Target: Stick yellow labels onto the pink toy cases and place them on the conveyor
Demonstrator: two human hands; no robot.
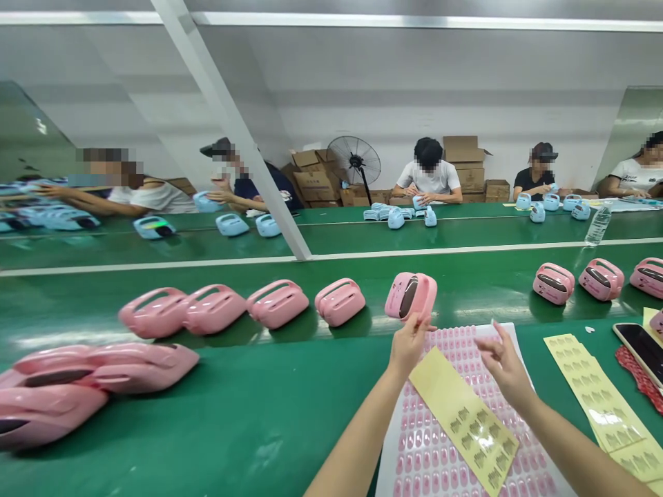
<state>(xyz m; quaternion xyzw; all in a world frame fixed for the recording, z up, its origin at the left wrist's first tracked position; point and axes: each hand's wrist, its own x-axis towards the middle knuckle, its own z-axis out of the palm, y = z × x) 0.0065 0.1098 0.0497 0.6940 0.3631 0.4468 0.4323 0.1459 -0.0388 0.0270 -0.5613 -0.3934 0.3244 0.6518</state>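
My left hand [409,342] is closed on the lower edge of a pink plastic casing [425,295], which has a built-in handle and a dark oval panel. It is held tilted above the far edge of the green mat. My right hand [503,366] hovers over a white sheet of small pink oval stickers [414,442], fingers apart, nothing visible in them. Across that sheet, between my forearms, lies a yellow strip [466,417] with small dark printed stickers on its lower part. Its upper part is bare.
Pink casings [340,302] stand in a row on the left, with more [553,283] at right. Several larger-looking ones [145,366] lie near left. Yellow sticker strips [595,393], a phone [639,352] and a water bottle [599,224] are rightward. Co-workers [429,172] handle blue casings opposite.
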